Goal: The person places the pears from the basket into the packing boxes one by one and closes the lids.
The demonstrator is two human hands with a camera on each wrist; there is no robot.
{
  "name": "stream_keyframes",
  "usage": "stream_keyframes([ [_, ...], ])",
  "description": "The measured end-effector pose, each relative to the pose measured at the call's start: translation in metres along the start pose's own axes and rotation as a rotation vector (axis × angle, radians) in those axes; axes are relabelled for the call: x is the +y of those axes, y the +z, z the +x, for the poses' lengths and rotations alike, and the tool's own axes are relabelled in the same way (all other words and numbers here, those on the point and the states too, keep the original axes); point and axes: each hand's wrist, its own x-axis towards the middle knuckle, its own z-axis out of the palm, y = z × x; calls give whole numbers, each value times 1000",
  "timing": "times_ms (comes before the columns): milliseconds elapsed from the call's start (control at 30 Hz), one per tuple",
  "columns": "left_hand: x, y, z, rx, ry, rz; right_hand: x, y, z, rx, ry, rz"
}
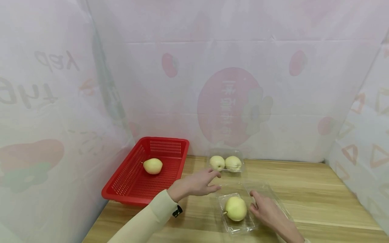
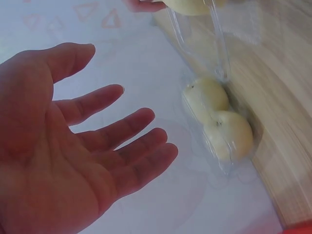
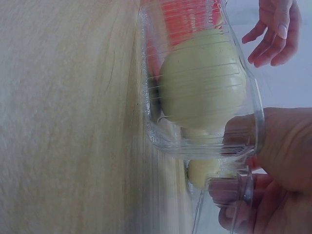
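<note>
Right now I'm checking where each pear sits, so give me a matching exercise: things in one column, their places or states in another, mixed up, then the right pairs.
Things:
1. Single pear with no box
2. Pair of pears
3. Pear by the right hand
4. Left hand

Places or states:
a. In the open clear box at the table's near edge
b. In the red basket
c. Fingers spread, holding nothing
d. In the closed clear box by the back wall

Pairs: 1-b, 2-d, 3-a, 4-c
</note>
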Motion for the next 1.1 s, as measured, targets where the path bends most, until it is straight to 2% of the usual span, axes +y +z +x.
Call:
stream_keyframes([
  [200, -16, -7, -7, 37, -23, 15, -1, -1, 0, -5, -1, 5],
  [467, -35, -16, -13, 34, -126, -4, -1, -2, 1, 2, 7, 12],
  [833, -62, -19, -15, 87, -237, -17, -1, -1, 0, 15, -7, 7],
  [1100, -79, -23, -21, 120, -289, -20, -2, -2, 0, 1, 5, 10],
])
